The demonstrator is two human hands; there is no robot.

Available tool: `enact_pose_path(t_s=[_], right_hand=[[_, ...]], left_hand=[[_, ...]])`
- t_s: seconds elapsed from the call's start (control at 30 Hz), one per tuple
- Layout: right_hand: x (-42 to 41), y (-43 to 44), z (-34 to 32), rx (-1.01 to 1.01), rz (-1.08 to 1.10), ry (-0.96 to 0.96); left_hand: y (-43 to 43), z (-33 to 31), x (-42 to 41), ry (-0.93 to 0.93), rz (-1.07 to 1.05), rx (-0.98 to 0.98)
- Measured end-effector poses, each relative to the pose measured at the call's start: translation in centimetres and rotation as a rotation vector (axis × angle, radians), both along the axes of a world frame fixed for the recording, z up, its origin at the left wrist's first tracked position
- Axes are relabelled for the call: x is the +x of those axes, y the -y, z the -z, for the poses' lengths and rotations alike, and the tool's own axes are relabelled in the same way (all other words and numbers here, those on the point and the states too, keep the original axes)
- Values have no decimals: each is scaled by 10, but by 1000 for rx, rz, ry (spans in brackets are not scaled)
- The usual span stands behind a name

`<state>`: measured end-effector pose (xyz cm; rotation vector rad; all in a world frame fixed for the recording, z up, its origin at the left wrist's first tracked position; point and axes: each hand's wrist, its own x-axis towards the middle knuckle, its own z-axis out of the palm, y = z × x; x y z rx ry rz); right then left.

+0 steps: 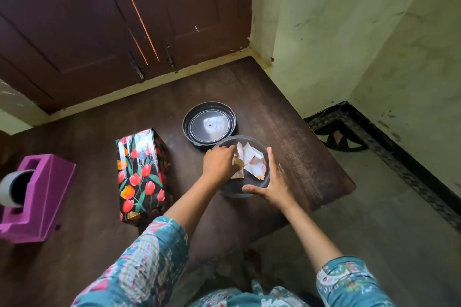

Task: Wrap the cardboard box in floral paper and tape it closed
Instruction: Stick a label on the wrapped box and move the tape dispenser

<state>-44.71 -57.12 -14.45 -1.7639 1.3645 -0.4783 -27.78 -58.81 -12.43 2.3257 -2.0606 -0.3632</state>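
Patterned sleeves (149, 257) | left hand (219, 164): fingers curled on paper scraps (252, 159) inside clear tub (232, 192) | right hand (272, 182): fingers spread against tub's side | floral-wrapped box (142, 174): on worktop (87, 257) left of tub; likely light, stiff, glossy-slippery; grip long sides.

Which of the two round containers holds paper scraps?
The clear container, nearer the person: paper scraps lie inside it. The black container behind shows none.

glossy floral paper (142, 172) | clear plastic bowl (264, 182) | dark wood table (287, 112)
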Motion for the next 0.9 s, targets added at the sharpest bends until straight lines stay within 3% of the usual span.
enact_pose_path(t_s=[0.2,0.33,0.6,0.7,0.83,0.9], right_hand=[[-2,1,6,18,11,18],[-4,4,9,0,-3,41],[26,23,-17,-91,272,377],[53,35,-44,70,296,493],[83,51,-56,309,318,466],[93,56,-56,365,314,481]], left_hand=[[3,5,-7,-98,-122,-84],[4,-5,2,-303,-231,-155],[-1,-39,25,-510,-371,-286],[-7,-44,32,-526,-284,-429],[-17,-51,39,-477,-118,-510],[-23,-55,44,-475,-134,-525]])
